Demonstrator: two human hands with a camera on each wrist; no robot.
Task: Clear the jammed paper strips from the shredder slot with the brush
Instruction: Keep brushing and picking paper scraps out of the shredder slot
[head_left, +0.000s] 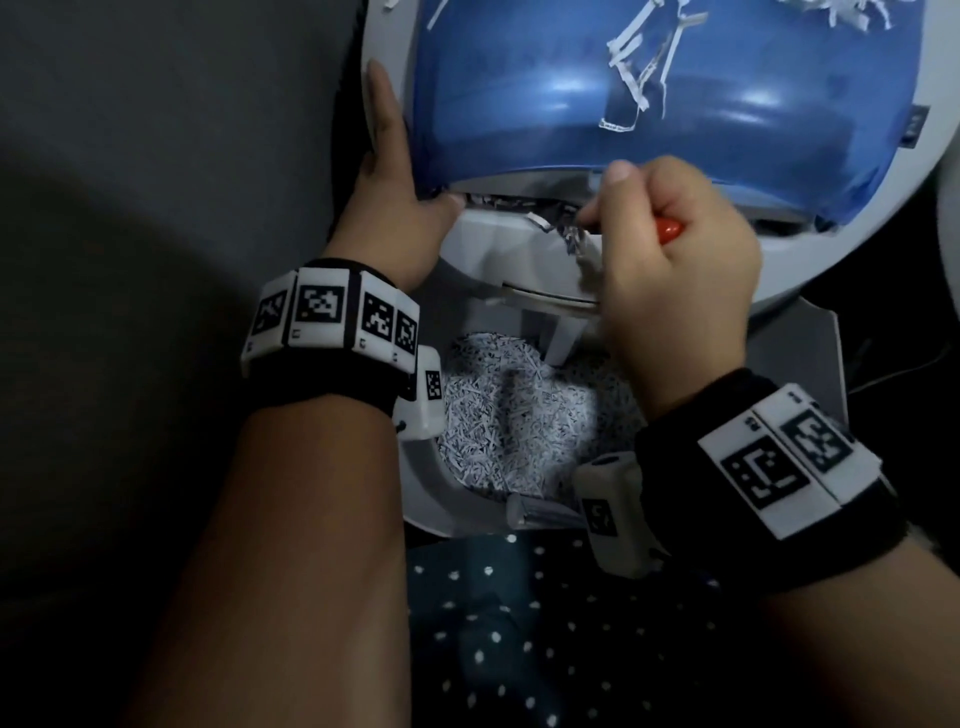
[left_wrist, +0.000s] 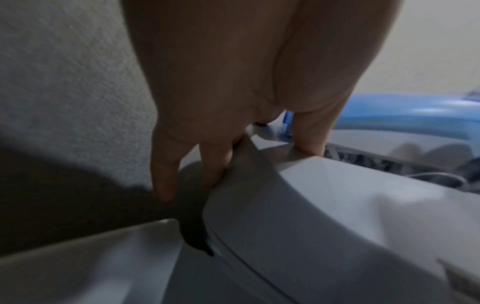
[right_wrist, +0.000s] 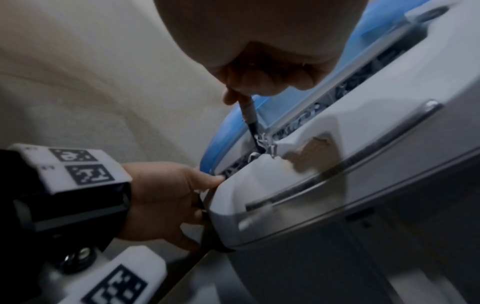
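The grey shredder head (head_left: 514, 262) lies tilted, its blue cover (head_left: 675, 104) at the top. Jammed paper strips (head_left: 569, 236) stick out of the dark slot (head_left: 504, 202) under the cover. My right hand (head_left: 675, 260) grips the brush (head_left: 667, 227) by its orange handle. In the right wrist view the brush (right_wrist: 249, 115) points its dark tip into the white strips (right_wrist: 265, 143). My left hand (head_left: 395, 171) holds the head's left edge, thumb at the slot's end, fingers down the side. The left wrist view shows this hand (left_wrist: 221, 144) with its thumb next to the slot (left_wrist: 363, 162).
Below the head, a bin (head_left: 431, 493) holds a heap of shredded paper (head_left: 519, 415). Loose strips (head_left: 639, 67) lie behind the blue cover. Dark polka-dot fabric (head_left: 519, 623) is nearest me. A grey surface (head_left: 156, 156) fills the left side.
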